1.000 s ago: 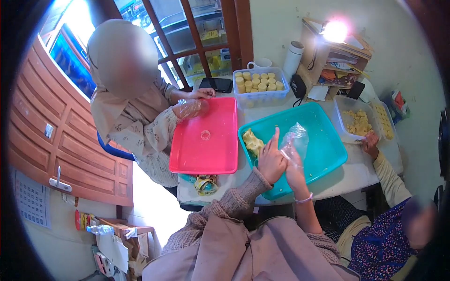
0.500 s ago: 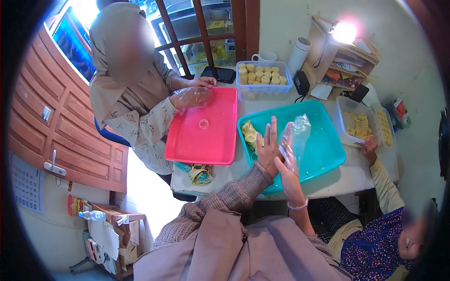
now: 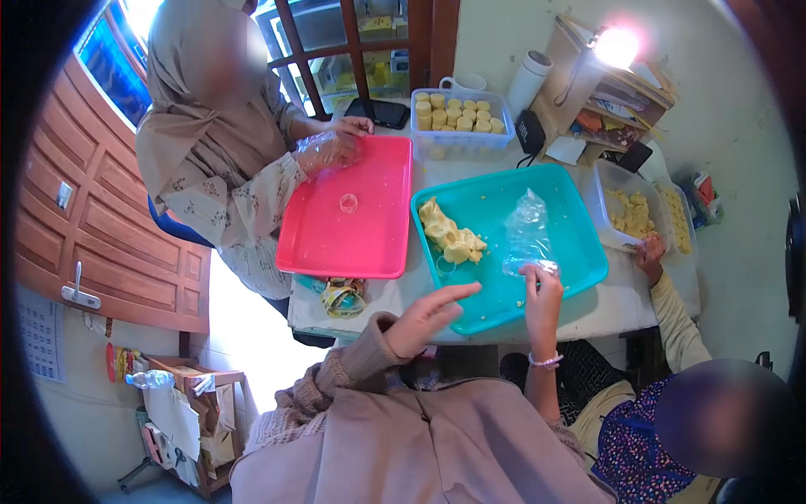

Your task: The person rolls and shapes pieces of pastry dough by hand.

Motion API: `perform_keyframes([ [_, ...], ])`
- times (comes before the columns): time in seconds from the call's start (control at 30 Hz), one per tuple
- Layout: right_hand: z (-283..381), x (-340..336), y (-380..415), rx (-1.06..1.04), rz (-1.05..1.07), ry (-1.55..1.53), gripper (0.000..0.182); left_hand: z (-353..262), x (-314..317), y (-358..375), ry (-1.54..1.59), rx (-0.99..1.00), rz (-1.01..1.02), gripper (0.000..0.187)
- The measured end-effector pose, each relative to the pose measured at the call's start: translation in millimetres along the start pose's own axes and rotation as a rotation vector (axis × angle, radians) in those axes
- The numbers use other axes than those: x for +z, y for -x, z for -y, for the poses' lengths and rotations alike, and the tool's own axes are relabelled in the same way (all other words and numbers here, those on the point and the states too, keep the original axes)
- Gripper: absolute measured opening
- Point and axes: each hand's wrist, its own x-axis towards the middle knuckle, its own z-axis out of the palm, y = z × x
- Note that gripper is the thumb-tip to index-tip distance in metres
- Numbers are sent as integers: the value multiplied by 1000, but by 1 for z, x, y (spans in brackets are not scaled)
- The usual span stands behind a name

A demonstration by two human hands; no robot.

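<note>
My right hand (image 3: 544, 290) pinches the lower end of a clear plastic glove (image 3: 528, 225) above the teal tray (image 3: 579, 267). The bare left hand (image 3: 432, 319) is held by the tray's near left edge, fingers apart and nothing in it. Yellow dough (image 3: 450, 233) lies in the tray's left part, with a clear ring cutter (image 3: 446, 266) just below it. Small crumbs are scattered on the tray floor.
A person at left has a plastic-gloved hand over a pink tray (image 3: 327, 244). Behind stand a box of yellow rounds (image 3: 463, 147), a mug and a bottle (image 3: 531, 80). At right, another person's hand (image 3: 651, 256) touches a box of dough pieces (image 3: 600, 206).
The plastic glove has come off my right hand, which now pinches it. My left hand has moved away from it, down and left. The view has shifted slightly.
</note>
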Motion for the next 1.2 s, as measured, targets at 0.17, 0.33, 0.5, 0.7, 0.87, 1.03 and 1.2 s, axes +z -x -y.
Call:
perform_keyframes([
  [0.17,13,28,12,-101,45,-30,16,11,1,27,1057,26,-87,95],
  [0.33,18,34,29,-287,99,-77,28,18,7,28,1110,75,-87,104],
  [0.5,43,32,42,-101,187,-277,34,30,18,24,1108,13,-41,110],
  [0.7,33,47,37,-89,39,-252,36,32,19,21,1148,-16,-34,115],
  [0.87,36,45,35,-142,38,-175,29,33,18,20,1189,1,-14,116],
  [1.03,16,34,22,-93,-41,-58,15,32,13,20,1179,0,-35,114],
  [1.2,19,11,21,-67,63,80,11,29,12,19,1164,25,-53,112],
])
